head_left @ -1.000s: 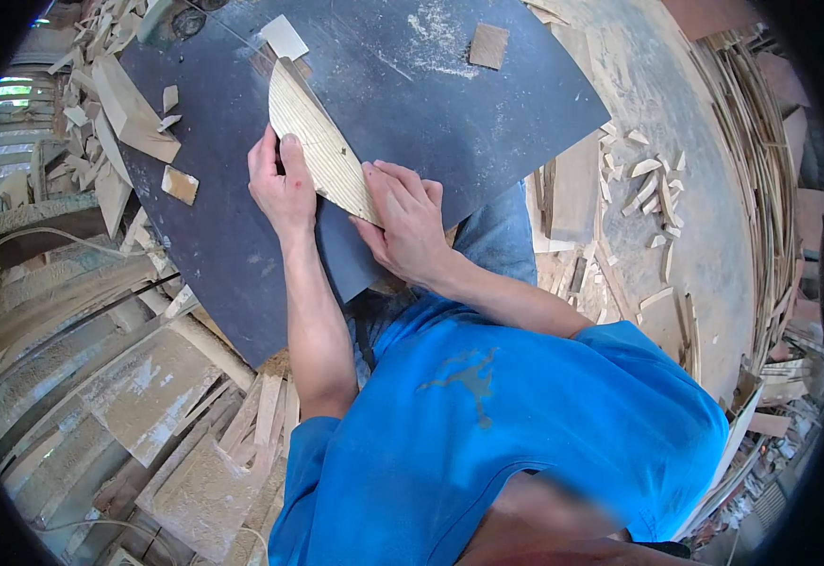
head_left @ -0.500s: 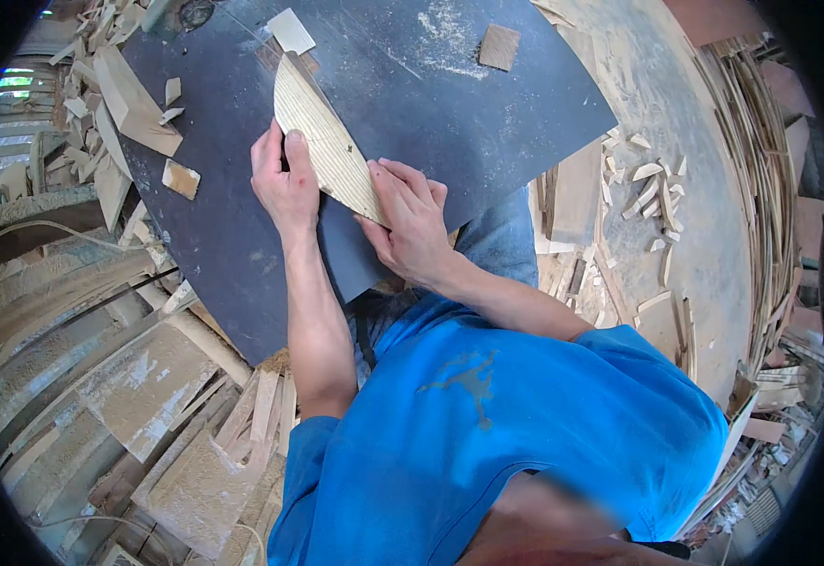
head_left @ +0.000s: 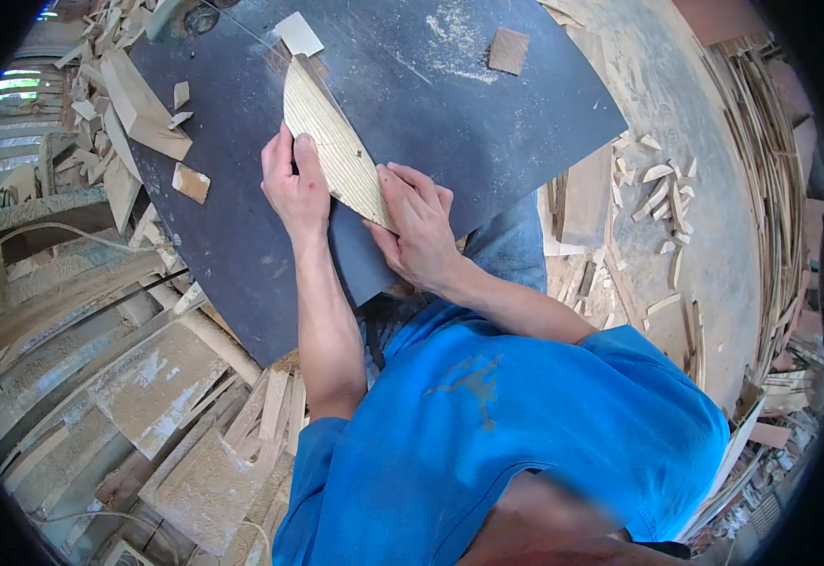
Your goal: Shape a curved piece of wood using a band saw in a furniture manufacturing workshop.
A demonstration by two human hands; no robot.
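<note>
Between both hands I hold a pale wooden piece (head_left: 335,151) with striped grain, one curved edge and a small dark knot. It lies slantwise over the dark tabletop (head_left: 487,123), its far tip close to a small whitish block (head_left: 299,34). My left hand (head_left: 297,189) is closed on its left, curved edge, thumb on top. At the near end, my right hand (head_left: 421,226) grips the right edge with its fingers over the side. The undersides of both grips are hidden.
A square brown offcut (head_left: 508,51) and a small pale block (head_left: 190,183) lie on the tabletop. A thick angled wood piece (head_left: 143,108) rests at its left edge. Wood scraps (head_left: 662,198) litter the floor at right; dusty boards (head_left: 162,377) lie at lower left.
The whole view has shifted slightly, so everything appears a little further right and lower. Both hands keep the same hold on the wooden piece.
</note>
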